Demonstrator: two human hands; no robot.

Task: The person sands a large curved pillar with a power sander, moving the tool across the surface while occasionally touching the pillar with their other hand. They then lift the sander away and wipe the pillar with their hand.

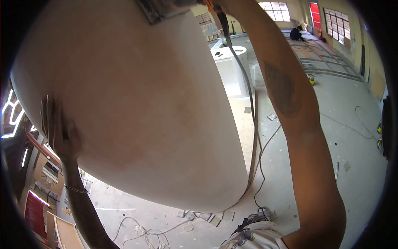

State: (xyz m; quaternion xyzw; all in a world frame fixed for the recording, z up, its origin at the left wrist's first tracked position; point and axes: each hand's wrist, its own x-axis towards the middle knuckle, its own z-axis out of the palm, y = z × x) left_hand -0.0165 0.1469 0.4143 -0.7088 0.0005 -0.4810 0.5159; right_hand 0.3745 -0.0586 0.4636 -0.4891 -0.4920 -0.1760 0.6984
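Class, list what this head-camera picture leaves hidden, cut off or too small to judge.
- Right hand: cut off by the top edge; only the forearm shows.
- Power tool: mostly beyond the top edge; type unclear.
- Cable: its lower end drops behind the big white curved form.
- Distant person: too small to read their work.
- Left hand: palm hidden against the form.

Curved panel (137, 103) fills the centre. Left hand (58, 128) lies flat on its left edge; right arm (298, 124) rises at right to a power tool (166, 8) on the panel's top. Cable (248, 103) hangs between panel and arm, down to the floor (331, 137).
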